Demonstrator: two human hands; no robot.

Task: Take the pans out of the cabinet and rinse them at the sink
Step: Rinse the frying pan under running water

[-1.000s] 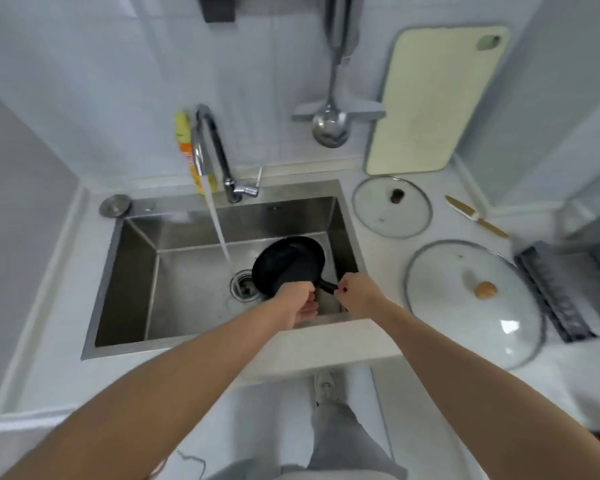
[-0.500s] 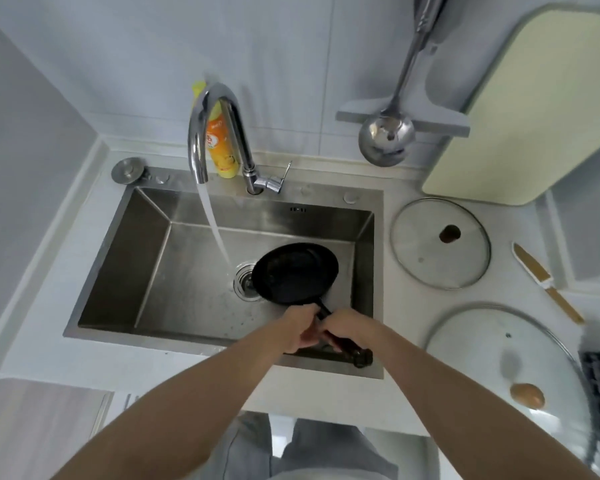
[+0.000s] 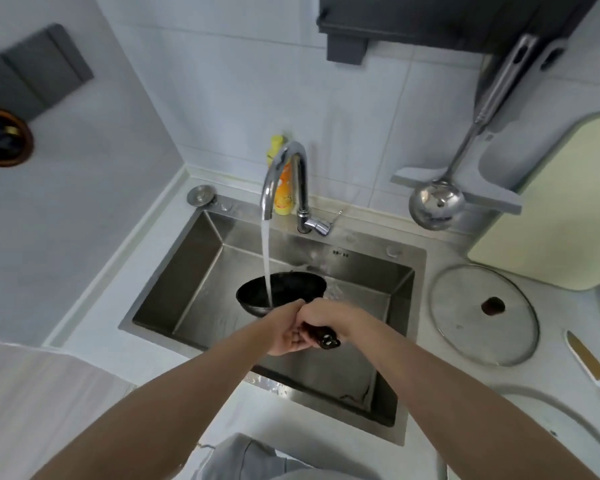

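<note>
The pale tabletop (image 3: 440, 344) carries a steel sink (image 3: 194, 271) set into it, with a curved tap (image 3: 284, 174) at the back edge running a stream of water (image 3: 266, 258) straight down. Against the wall on the right leans a cream cutting board (image 3: 551, 209), and just in front of it a round glass lid (image 3: 465, 306) with a dark knob lies flat on the tabletop beside the sink. A steel ladle (image 3: 437, 202) hangs on the wall between the tap and the board, and a yellow-orange bottle (image 3: 283, 188) stands behind the tap. The black pan (image 3: 291, 289) is held above the sink basin, tilted, with the water falling into its bowl. Both hands meet on its dark handle: the left hand (image 3: 284, 330) has its fingers curled round the handle from below, and the right hand (image 3: 326, 317) grips it from above, touching the left.
</note>
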